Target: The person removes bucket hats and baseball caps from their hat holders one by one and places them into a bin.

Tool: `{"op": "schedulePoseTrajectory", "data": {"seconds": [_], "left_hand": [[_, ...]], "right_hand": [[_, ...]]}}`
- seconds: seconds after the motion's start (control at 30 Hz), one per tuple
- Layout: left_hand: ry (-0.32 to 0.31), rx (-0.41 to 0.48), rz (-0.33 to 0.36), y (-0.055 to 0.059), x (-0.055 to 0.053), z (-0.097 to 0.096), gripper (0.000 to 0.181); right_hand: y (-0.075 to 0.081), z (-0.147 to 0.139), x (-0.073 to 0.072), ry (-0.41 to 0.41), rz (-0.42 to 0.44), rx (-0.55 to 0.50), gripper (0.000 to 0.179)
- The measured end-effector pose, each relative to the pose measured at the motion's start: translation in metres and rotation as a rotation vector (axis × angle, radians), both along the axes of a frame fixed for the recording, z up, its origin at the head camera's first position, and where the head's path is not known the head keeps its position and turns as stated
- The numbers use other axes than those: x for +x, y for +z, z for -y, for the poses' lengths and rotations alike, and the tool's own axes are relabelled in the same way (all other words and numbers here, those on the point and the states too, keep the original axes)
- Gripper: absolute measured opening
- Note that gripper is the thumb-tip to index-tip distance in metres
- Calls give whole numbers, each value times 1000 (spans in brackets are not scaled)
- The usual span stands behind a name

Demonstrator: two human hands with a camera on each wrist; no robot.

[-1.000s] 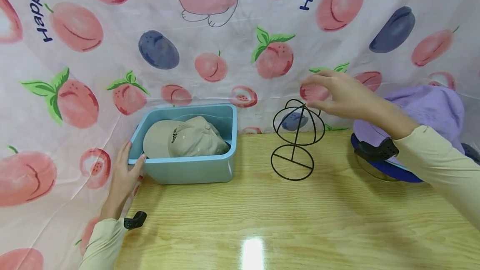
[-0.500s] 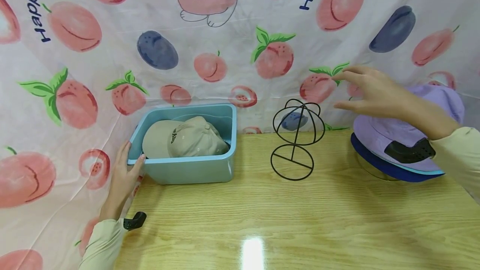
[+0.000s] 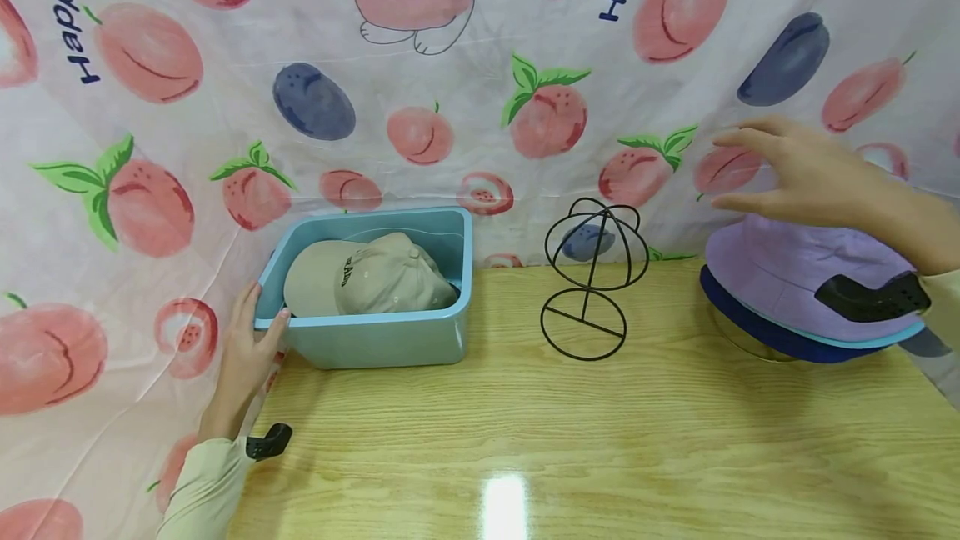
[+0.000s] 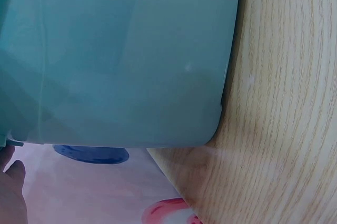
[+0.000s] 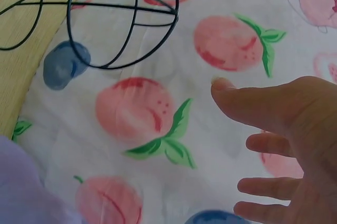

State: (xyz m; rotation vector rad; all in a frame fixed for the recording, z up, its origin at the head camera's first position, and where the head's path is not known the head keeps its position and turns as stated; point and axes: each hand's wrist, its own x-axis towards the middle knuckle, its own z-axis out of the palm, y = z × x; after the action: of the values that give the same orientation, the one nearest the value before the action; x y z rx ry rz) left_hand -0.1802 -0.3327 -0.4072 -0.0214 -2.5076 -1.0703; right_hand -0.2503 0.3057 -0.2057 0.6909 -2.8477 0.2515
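My left hand (image 3: 243, 357) rests at the near left corner of a light blue plastic bin (image 3: 382, 348), fingers against its side and thumb at the front rim. Inside the bin lies a beige baseball cap (image 3: 390, 282) with dark lettering. Holding nothing, my right hand (image 3: 817, 169) hovers above a lilac bucket hat (image 3: 787, 273) at the right, thumb and fingers spread apart. That hat sits stacked over a navy-brimmed hat (image 3: 757, 332). Between bin and hats stands a black wire hat stand (image 3: 585, 321), bare, with a round base and cat-ear loops on top.
A wooden table (image 3: 465, 440) carries the bin, stand and hats. Behind it, and down the left side, hangs a pink fruit-print cloth (image 3: 450, 107). Part of a thin ring shows beneath the stacked hats.
My right hand has moved right, away from the top of the wire stand to over the lilac hat. The left hand and the bin stay where they were.
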Motion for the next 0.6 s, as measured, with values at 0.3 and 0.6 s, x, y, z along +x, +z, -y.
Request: {"op": "schedulePoseTrajectory", "data": {"seconds": [0.3, 0.6], "left_hand": [[-16, 5, -1, 1, -1, 1, 70], [-17, 8, -14, -1, 0, 3, 69]], "right_hand": [[-7, -22, 2, -122, 27, 67, 81], [-18, -47, 0, -209, 34, 66, 81]]}}
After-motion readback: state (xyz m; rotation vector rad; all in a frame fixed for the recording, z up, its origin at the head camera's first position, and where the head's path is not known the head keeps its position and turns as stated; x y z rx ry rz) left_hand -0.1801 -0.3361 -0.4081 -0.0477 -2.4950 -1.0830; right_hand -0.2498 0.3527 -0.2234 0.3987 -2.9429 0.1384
